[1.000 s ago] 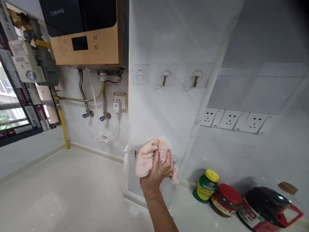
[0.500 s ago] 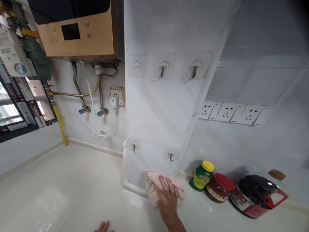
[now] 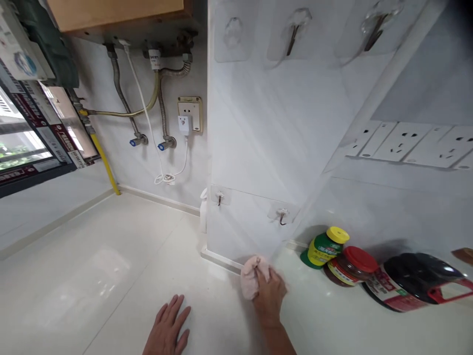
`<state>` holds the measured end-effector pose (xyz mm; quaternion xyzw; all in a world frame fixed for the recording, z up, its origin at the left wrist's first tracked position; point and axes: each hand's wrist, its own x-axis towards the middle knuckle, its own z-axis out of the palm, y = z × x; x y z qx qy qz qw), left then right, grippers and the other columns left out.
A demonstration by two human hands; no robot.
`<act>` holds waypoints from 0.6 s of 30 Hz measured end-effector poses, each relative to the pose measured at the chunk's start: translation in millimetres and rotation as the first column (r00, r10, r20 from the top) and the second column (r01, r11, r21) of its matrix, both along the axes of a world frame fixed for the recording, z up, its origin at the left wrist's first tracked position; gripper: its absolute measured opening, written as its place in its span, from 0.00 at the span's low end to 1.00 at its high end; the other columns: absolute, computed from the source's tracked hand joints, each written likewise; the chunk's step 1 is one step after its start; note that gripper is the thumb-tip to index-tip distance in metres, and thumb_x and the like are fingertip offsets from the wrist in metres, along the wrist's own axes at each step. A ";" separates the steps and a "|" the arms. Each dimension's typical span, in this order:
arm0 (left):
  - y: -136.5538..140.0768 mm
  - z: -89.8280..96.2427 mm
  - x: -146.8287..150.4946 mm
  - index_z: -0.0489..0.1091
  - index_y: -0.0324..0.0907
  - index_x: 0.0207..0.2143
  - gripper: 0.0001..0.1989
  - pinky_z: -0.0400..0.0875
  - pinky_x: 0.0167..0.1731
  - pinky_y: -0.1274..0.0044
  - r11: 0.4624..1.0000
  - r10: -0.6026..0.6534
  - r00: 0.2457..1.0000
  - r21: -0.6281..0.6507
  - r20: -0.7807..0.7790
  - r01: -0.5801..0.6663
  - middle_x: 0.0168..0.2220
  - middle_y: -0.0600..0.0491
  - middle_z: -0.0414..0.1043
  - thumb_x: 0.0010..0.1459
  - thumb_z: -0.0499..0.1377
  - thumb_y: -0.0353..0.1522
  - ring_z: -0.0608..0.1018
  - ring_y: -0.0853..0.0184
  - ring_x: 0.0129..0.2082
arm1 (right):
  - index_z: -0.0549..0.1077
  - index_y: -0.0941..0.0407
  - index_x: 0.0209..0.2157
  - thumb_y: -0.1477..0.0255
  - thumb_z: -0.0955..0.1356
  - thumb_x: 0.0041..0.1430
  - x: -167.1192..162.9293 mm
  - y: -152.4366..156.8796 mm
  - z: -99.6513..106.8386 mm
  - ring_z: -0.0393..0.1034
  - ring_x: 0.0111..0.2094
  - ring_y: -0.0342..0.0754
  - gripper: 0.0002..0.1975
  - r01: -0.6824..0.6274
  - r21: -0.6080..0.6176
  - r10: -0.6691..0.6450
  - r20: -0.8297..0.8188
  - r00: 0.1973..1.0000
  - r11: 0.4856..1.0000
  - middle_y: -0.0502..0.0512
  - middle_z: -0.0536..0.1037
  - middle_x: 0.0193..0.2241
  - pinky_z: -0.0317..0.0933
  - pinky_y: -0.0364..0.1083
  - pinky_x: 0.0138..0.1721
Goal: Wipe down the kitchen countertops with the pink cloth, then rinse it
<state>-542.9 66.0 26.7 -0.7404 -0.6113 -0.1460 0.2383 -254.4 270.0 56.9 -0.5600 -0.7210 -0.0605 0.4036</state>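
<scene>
Cloth (image 3: pixel 249 282) lower now, in right hand (image 3: pixel 271 295)

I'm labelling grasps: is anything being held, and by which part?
The right hand grips the pink cloth by its bunched right side; the left hand holds nothing.

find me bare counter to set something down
Biggest bare patch: the counter left of the left hand, back to the yellow pipe. Smaller one: between the right hand, holding a cloth, and the jar. Crowded: right side, with bottle, jar and black jug bunched.
</scene>
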 end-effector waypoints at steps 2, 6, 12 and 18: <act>-0.5 0.7 -0.4 0.64 0.49 0.63 0.25 0.60 0.61 0.68 1.000 0.003 1.000 -0.004 0.007 -0.003 0.66 0.48 0.65 0.64 0.57 0.35 0.67 0.59 0.64 | 0.78 0.50 0.48 0.75 0.63 0.61 -14.9 -14.8 -12.9 0.61 0.53 0.63 0.17 0.053 -0.087 -0.045 0.095 0.994 0.995 0.64 0.70 0.51 0.57 0.64 0.52; -1.0 1.8 -1.0 0.66 0.49 0.62 0.23 0.61 0.60 0.67 1.000 0.003 1.000 -0.020 0.019 -0.003 0.65 0.47 0.65 0.64 0.57 0.35 0.68 0.58 0.64 | 0.75 0.49 0.54 0.75 0.62 0.64 -71.2 -22.4 3.7 0.59 0.57 0.65 0.20 0.026 -0.423 0.086 0.243 0.966 0.906 0.65 0.69 0.56 0.52 0.67 0.55; 0.5 -0.5 -2.6 0.66 0.49 0.61 0.23 0.62 0.59 0.68 1.000 -0.003 1.000 -0.018 0.023 0.003 0.64 0.48 0.67 0.64 0.57 0.37 0.70 0.59 0.62 | 0.72 0.49 0.57 0.76 0.60 0.67 -158.0 -12.2 41.1 0.58 0.60 0.59 0.21 -0.209 -0.525 0.400 0.281 0.872 0.825 0.63 0.68 0.60 0.46 0.60 0.60; 2.4 -4.0 -5.0 0.65 0.50 0.63 0.24 0.61 0.60 0.68 0.999 -0.017 0.998 -0.040 0.063 0.019 0.64 0.49 0.67 0.65 0.56 0.37 0.70 0.59 0.63 | 0.70 0.43 0.57 0.78 0.68 0.58 -77.8 -5.4 39.9 0.60 0.57 0.56 0.27 -0.286 -0.518 0.476 0.282 0.833 0.806 0.57 0.69 0.58 0.49 0.55 0.56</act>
